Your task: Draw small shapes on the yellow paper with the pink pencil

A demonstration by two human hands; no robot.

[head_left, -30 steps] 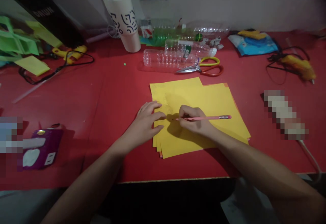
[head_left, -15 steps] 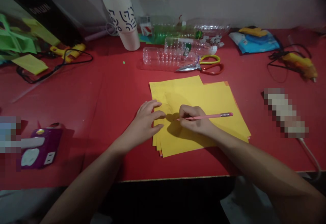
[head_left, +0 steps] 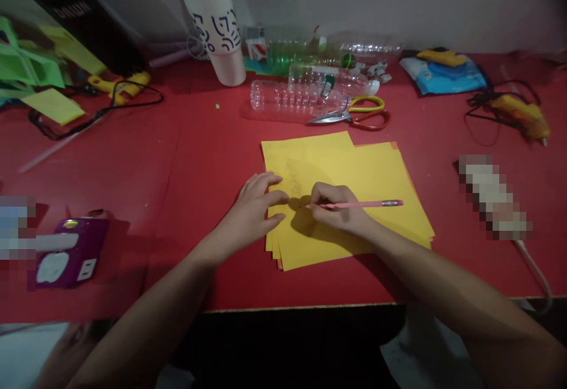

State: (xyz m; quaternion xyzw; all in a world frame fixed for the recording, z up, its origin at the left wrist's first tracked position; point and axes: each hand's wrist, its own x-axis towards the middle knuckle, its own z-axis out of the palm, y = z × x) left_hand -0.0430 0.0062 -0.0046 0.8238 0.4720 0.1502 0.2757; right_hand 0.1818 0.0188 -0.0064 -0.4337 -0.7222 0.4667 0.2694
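A stack of yellow paper sheets (head_left: 332, 164) lies on the red table (head_left: 212, 170). Faint pencil marks show on the top sheet near its left side. My right hand (head_left: 336, 207) grips a pink pencil (head_left: 372, 203), its tip pointing left and low over the paper, its eraser end to the right. My left hand (head_left: 261, 206) rests at the left edge of the stack, fingers spread and curved, with nothing in it.
Scissors (head_left: 349, 117) and clear plastic bottles (head_left: 287, 98) lie behind the paper. A white tumbler (head_left: 221, 35) stands at the back. A yellow glue gun (head_left: 518, 114) lies right, a purple box (head_left: 73, 253) left. The table's front edge (head_left: 301, 308) runs below.
The pencil tip has shifted slightly, and a small dark dot now shows on the paper just left of it. My left hand is almost unchanged. The view has moved a little.
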